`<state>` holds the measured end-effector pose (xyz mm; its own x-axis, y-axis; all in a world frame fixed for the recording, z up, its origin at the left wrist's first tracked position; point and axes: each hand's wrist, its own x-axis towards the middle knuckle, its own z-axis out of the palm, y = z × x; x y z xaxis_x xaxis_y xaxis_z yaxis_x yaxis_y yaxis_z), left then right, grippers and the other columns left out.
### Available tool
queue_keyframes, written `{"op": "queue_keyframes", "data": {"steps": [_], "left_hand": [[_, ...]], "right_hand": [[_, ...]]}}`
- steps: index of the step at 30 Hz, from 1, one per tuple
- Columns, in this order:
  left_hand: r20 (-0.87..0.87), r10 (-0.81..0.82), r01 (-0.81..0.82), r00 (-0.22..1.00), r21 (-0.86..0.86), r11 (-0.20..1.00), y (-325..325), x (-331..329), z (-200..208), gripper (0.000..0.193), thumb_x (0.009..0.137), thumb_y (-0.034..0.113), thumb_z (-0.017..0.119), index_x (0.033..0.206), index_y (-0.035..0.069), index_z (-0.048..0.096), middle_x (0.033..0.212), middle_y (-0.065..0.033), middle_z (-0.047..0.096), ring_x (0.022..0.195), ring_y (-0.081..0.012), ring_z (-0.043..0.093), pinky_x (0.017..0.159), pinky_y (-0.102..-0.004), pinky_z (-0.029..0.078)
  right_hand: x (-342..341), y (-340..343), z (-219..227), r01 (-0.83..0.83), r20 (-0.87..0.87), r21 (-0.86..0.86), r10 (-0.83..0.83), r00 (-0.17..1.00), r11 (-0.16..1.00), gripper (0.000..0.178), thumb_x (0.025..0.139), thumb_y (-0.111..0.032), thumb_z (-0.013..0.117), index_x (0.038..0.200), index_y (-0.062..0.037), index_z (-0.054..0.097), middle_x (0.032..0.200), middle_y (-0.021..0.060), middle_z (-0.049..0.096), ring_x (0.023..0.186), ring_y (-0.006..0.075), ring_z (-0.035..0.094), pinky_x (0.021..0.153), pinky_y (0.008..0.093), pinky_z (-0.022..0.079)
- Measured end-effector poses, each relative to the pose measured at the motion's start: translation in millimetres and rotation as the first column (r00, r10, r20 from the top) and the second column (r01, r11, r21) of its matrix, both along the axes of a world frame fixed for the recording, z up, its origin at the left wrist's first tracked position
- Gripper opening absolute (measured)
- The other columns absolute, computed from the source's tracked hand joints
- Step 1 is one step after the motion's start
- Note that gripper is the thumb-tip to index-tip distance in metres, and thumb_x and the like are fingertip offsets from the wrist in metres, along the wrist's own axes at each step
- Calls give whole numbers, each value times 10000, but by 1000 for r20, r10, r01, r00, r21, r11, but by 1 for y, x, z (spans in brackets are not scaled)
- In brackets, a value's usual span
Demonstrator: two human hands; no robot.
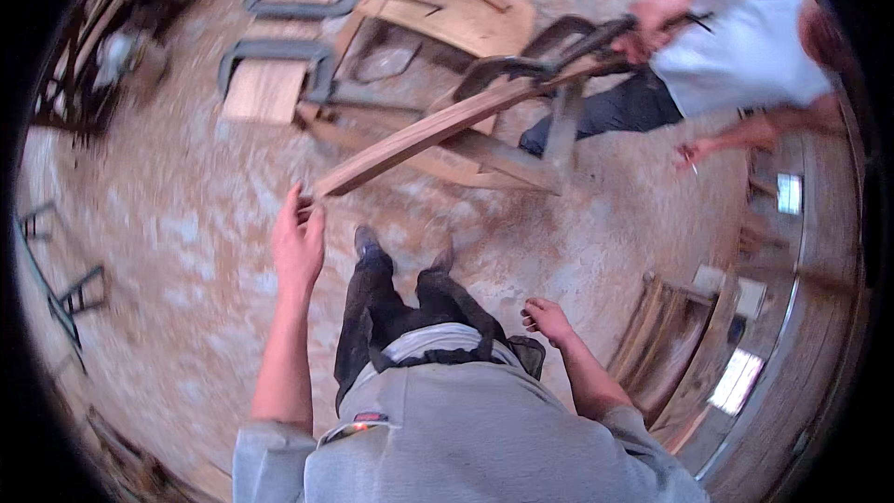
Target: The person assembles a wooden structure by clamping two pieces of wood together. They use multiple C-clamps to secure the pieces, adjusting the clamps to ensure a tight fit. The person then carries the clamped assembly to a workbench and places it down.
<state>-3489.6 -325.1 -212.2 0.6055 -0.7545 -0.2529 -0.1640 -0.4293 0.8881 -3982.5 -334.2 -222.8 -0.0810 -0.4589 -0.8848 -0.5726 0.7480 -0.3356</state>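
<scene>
My left hand (298,247) reaches forward to the near end of a long wooden bar (419,138). Its fingers are apart at the tip of the bar and not wrapped round it; whether they touch it I cannot tell. The bar slants up to the right over a wooden frame, where a dark metal clamp (582,45) sits by its far end. Another person's hand (647,26) grips that clamp. My right hand (548,319) hangs beside my hip, fingers loosely bent and slightly apart, with nothing visible in it.
Grey clamps (321,74) hold wooden boards (265,90) at the upper left. A wooden panel (447,5) lies beyond the bar. The other person's lower hand (697,151) has a small white stick. Curved wooden pieces (666,345) stand at right, a green metal frame (79,293) at left.
</scene>
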Motion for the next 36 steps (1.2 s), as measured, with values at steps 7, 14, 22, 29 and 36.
{"op": "queue_keyframes", "data": {"steps": [7,14,22,29,36], "left_hand": [[731,-319,362,603,105,926,-28,-21,36,565,762,77,657,1294,59,465,1236,-160,496,1141,-342,471,967,-404,398],[706,-500,355,502,359,863,-57,-13,51,522,791,141,641,1272,53,460,1160,-167,550,1083,-344,511,912,-418,423],[544,-620,386,566,489,782,-89,7,24,368,744,219,598,1052,21,562,962,-216,627,932,-389,598,795,-465,465],[453,-627,357,634,548,757,-101,0,22,391,685,248,630,1003,22,607,919,-199,655,881,-336,634,767,-404,482],[271,-702,549,659,465,695,-98,36,13,381,683,179,643,1015,-4,612,879,-139,655,822,-211,617,749,-338,475]], "right_hand": [[-26,16,-47,-101,94,-129,114,989,986,285,875,-210,561,1068,-5,605,846,62,623,675,134,578,588,285,492],[-39,56,-77,169,229,-143,-134,964,975,289,904,-239,517,1046,-3,604,816,73,634,670,149,600,608,294,503],[-150,214,-91,761,118,54,-761,638,647,226,914,-220,467,1051,-53,536,813,94,592,649,194,589,564,323,520],[-219,307,-110,868,179,210,-890,419,451,149,915,-232,497,880,-88,482,733,69,537,515,169,524,448,302,466],[-134,250,-109,819,250,92,-810,531,566,209,915,-244,500,979,-46,523,826,102,585,641,184,590,536,297,504]]}}
